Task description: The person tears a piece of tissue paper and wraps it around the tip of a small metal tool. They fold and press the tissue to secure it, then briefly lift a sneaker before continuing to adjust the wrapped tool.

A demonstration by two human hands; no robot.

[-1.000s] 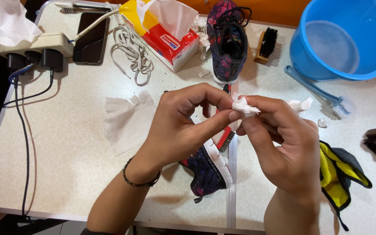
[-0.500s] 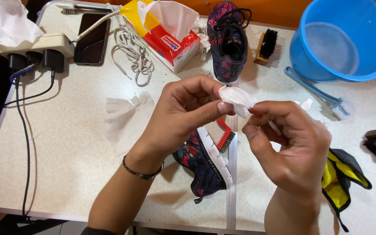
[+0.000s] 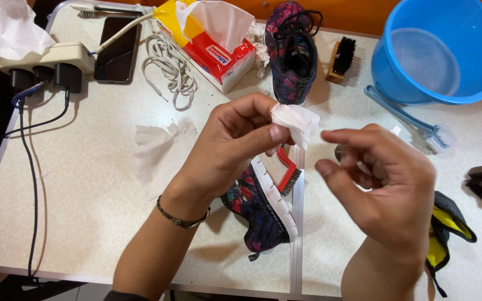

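Wadded tissue (image 3: 295, 121) pinched in left hand (image 3: 235, 147) fingers; right hand (image 3: 386, 184) open, empty; patterned sneaker (image 3: 263, 206) beneath, unwiped yet.

Right hand (image 3: 383, 192) has let go of the small crumpled white tissue wad (image 3: 295, 122) and drawn away to the right, fingers loosely curled and apart from it. Left hand (image 3: 235, 147) alone now pinches the wad between thumb and fingers. More of the dark floral-patterned sneaker with white sole (image 3: 260, 209) is exposed beneath.
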